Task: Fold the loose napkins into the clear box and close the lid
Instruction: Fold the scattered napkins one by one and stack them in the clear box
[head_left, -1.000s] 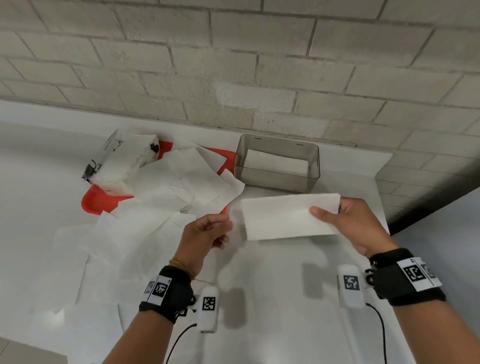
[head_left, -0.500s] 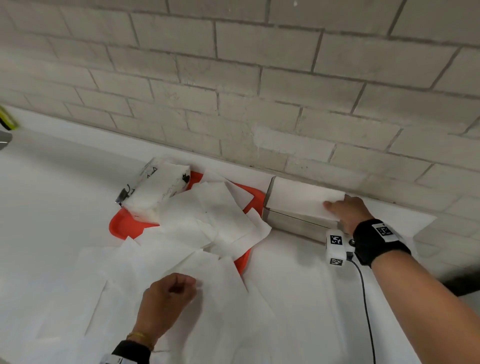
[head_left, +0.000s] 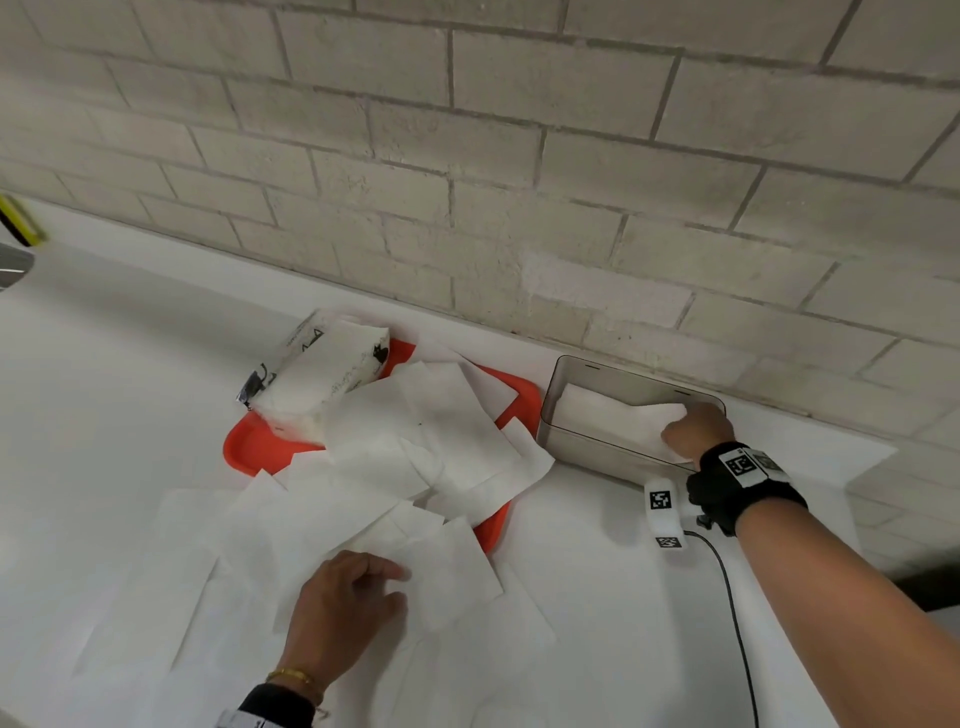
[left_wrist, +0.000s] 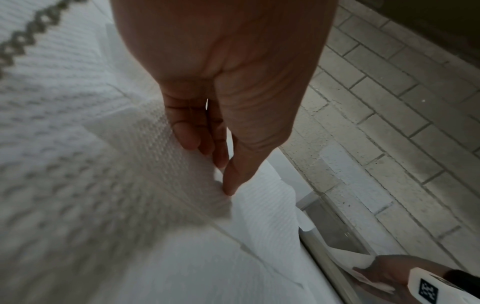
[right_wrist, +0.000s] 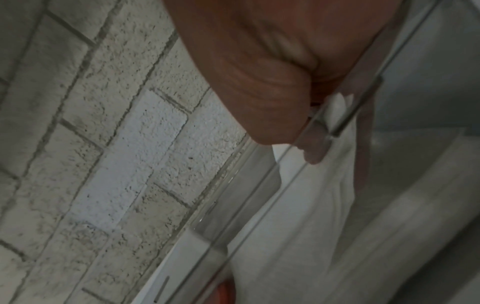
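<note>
The clear box (head_left: 587, 447) stands open against the brick wall, right of the tray. My right hand (head_left: 685, 434) reaches inside its right end and grips a folded white napkin (head_left: 608, 410), lowered into the box. In the right wrist view the fingers (right_wrist: 314, 152) show through the clear wall (right_wrist: 259, 195), curled on the napkin (right_wrist: 298, 216). Several loose napkins (head_left: 363, 467) lie spread over the tray and table. My left hand (head_left: 387, 584) rests on the near ones; thumb and fingers (left_wrist: 221, 174) pinch the edge of one loose napkin (left_wrist: 168, 156).
An orange tray (head_left: 249, 449) holds an opened napkin pack (head_left: 317, 379) at its back left. A black cable (head_left: 727, 597) runs along the table under my right forearm. The brick wall is directly behind the box; the table ends just right of it.
My right hand carried the folded napkin from in front of me to the box and lowered it inside. My left hand dropped onto the loose napkins and pinched one.
</note>
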